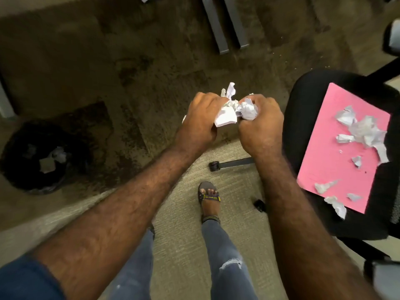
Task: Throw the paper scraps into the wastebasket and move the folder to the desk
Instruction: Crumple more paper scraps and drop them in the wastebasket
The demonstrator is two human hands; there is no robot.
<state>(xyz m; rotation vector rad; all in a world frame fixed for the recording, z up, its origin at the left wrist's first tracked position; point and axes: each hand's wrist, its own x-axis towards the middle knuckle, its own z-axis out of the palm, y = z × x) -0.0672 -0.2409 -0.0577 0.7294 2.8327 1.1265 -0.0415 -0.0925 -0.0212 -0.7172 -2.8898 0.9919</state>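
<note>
Gripping a crumpled wad of paper scraps at centre frame, the left hand and right hand are both curled tight round it. Recommend compacting it firmly, then carrying it over the wastebasket at 9 o'clock before release. More white torn scraps litter the pink folder at 3 o'clock.
</note>
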